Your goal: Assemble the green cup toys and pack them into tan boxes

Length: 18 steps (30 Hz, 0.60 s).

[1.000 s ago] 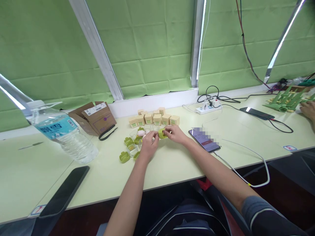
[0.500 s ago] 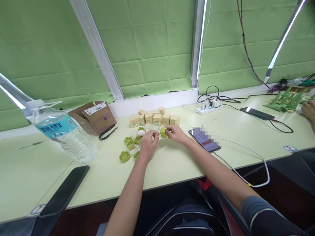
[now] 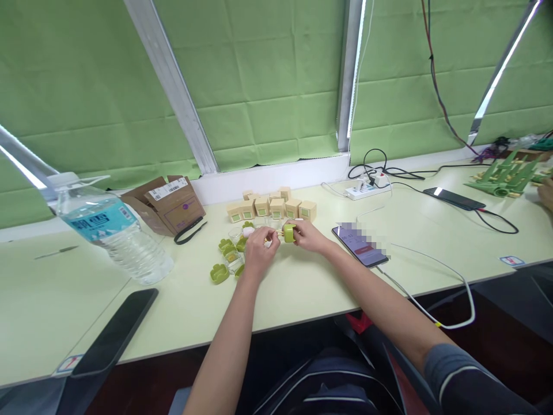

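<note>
My right hand [image 3: 303, 234] is closed on a small green plastic piece [image 3: 289, 233], holding it off the table in front of me. Beside it, my left hand [image 3: 262, 245] has thumb and fingers pinched together; what they grip is too small to name. Thin pale prongs show between the green piece and the left fingertips. Left of that hand lie several flower-shaped green plastic pieces [image 3: 219, 273] among small clear plastic parts [image 3: 235, 266]. A small white piece [image 3: 247, 231] rests just behind my left fingers. Behind both hands stand several cream blocks [image 3: 261, 206] with green-framed windows.
On the left are a large water bottle [image 3: 116, 230], an open cardboard box [image 3: 166, 207] and a black phone [image 3: 116, 331]. A lit phone [image 3: 359, 246] with a white cable lies right. Farther right are a power strip [image 3: 367, 189] and a green spiky structure [image 3: 503, 178] near another person's hand.
The green piece has turned a little in my right fingers, so more of its side shows. Both hands stay in nearly the same place. The other person's hand at far right has shifted right.
</note>
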Each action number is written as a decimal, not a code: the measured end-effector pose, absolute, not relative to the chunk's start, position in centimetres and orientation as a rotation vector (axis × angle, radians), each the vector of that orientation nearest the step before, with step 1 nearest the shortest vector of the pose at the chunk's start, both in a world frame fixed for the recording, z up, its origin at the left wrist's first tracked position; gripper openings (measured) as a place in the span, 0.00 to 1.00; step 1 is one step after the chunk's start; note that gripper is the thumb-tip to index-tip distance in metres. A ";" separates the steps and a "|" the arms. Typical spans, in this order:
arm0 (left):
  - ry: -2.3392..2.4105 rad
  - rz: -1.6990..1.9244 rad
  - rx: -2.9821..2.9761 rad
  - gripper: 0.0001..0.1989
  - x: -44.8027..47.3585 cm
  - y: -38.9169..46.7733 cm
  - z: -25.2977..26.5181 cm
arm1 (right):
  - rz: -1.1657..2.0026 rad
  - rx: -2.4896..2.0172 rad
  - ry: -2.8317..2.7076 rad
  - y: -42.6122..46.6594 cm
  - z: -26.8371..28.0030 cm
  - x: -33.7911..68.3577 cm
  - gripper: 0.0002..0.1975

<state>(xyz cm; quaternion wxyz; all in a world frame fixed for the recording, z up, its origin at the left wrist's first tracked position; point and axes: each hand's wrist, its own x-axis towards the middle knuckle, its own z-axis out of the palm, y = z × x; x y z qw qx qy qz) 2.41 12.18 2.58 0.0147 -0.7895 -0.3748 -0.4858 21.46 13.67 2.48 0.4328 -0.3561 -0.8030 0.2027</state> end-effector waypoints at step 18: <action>-1.341 -1.654 -2.464 0.06 2.0 12.3 2.2 | 0.505 -0.962 -1.914 14.3 1.6 21.7 0.12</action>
